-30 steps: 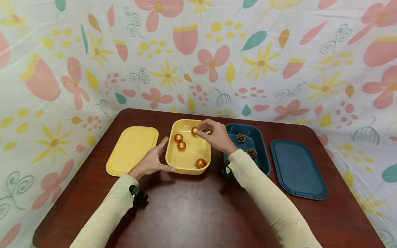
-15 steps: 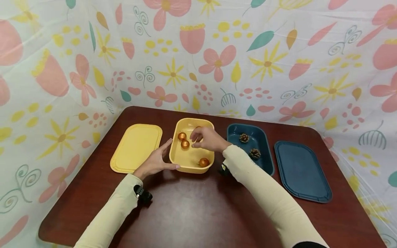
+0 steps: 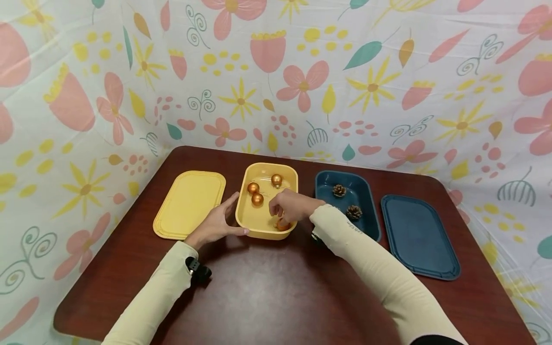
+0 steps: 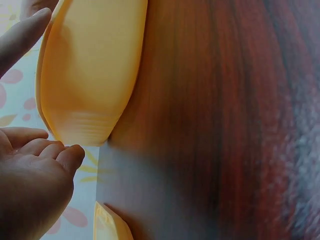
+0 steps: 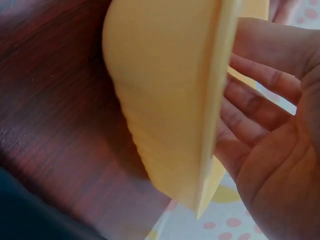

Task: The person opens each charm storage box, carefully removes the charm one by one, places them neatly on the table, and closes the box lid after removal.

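My left hand (image 3: pixel 213 226) rests at the near-left corner of the yellow bin (image 3: pixel 265 234), thumb along the front wall and fingers spread by the left side. In the left wrist view, its fingers (image 4: pixel 42 148) lie loosely beside the bin wall. My right hand (image 3: pixel 295 206) reaches over the bin's right rim, fingers bent down at an orange-gold Christmas ball (image 3: pixel 283 225) in the near-right corner, partly covering it. The right wrist view shows the fingers going behind the rim, fingertips hidden. Two more balls (image 3: pixel 257 199) lie at the bin's left, and another ball (image 3: pixel 276 180) near the back.
A yellow lid (image 3: pixel 190 203) lies left of the bin. To the right stands a dark blue bin (image 3: pixel 372 211) holding two pine cones (image 3: pixel 354 212), and beyond it a blue lid (image 3: pixel 420 237). All are on a dark wooden table (image 3: pixel 254 292) before a flowered cloth (image 3: pixel 302 96).
My right hand has moved from the ball at the back of the yellow bin toward the near-right ball, leaving the back ball uncovered. The left hand stays at the bin's corner.
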The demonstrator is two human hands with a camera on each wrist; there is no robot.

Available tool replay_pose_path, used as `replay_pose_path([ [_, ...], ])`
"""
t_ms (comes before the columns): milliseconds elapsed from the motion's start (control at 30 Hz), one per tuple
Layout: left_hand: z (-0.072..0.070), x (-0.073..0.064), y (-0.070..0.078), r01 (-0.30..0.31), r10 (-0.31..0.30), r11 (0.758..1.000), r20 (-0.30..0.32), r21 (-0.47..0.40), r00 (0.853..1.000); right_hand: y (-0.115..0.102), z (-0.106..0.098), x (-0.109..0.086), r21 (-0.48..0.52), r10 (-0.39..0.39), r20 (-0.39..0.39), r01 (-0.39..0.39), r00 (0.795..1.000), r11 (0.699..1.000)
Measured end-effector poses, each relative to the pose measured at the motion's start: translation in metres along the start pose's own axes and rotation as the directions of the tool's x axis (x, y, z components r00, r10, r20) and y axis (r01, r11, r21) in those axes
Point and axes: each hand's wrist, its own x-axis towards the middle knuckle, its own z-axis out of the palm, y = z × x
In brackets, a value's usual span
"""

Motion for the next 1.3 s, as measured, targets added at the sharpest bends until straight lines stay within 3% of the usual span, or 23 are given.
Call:
replay_pose_path([
  [300, 0.0, 0.0, 0.0, 0.011, -0.011, 1.0, -0.007, -0.003, 1.0, 0.005, 0.007, 0.005, -0.207, -0.021, 0.012, 0.023, 1.0, 0.978],
  [533, 0.001, 0.0, 0.003, 0.014, -0.014, 1.0, 0.001, -0.02, 1.0, 0.006, 0.009, 0.005, -0.221, -0.023, -0.011, 0.02, 1.0, 0.975],
  [767, 0.003, 0.0, 0.002, 0.023, -0.022, 0.999, 0.003, -0.037, 1.0, 0.014, 0.009, 0.006, -0.025, -0.02, -0.114, 0.017, 0.993, 1.0],
  [933, 0.003, 0.001, 0.002, 0.027, -0.027, 0.998, 0.002, -0.048, 1.0, 0.017, 0.004, 0.001, 0.154, 0.018, -0.184, 0.011, 0.983, 0.988],
  [1100, 0.003, -0.001, 0.002, 0.033, -0.034, 0.998, -0.008, -0.044, 0.999, 0.017, 0.0, -0.005, 0.325, 0.034, -0.249, 0.05, 0.968, 0.945],
  [1300, 0.004, -0.002, 0.002, 0.031, -0.031, 0.999, -0.013, -0.04, 0.999, 0.017, 0.0, -0.011, 0.501, 0.064, -0.314, 0.108, 0.947, 0.859],
])
